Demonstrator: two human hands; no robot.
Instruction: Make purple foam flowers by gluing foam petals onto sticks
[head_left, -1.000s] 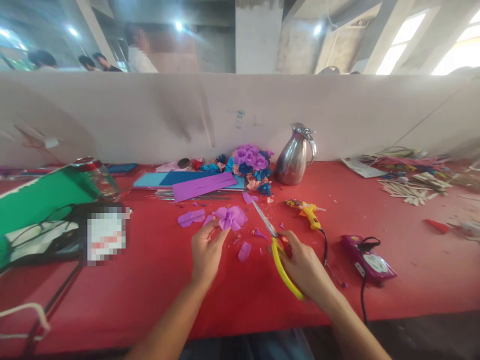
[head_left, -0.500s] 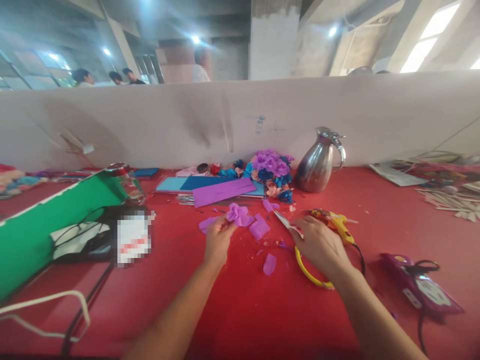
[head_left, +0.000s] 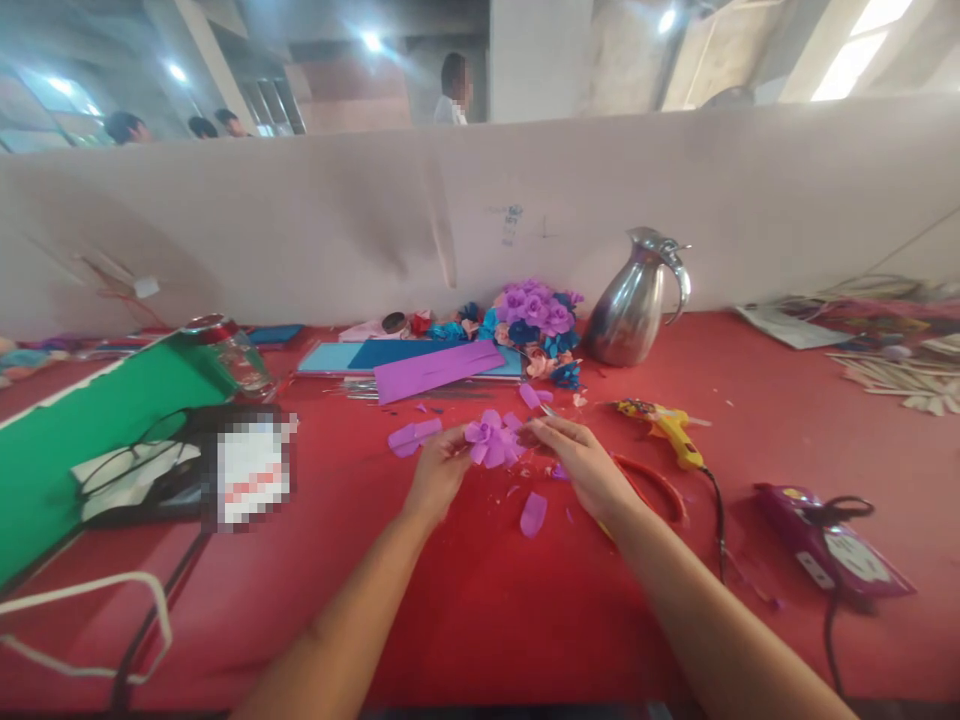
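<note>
A purple paper flower (head_left: 491, 440) is pinched at its left side by the fingers of my left hand (head_left: 441, 470). My right hand (head_left: 581, 460) has its thumb and fingers closed at the flower's right-hand petals; the exact contact is small and partly hidden. Under and beside my right hand lie scissors with red and yellow handles (head_left: 664, 490), their blade mostly covered. Loose purple paper petals lie around: one petal (head_left: 533, 514) in front, a petal piece (head_left: 415, 437) to the left and another petal (head_left: 534, 396) behind.
A yellow glue gun (head_left: 679, 440) lies to the right, near a purple power strip (head_left: 832, 540). Behind are a purple paper strip (head_left: 439, 372), a bunch of paper flowers (head_left: 536, 318) and a steel jug (head_left: 630, 305). A glass jar (head_left: 236, 355) and eyeglasses (head_left: 131, 465) are left.
My right hand has left the scissors and moved left to the flower. The flower, in my left hand, has shifted slightly right and turned its face more towards me.
</note>
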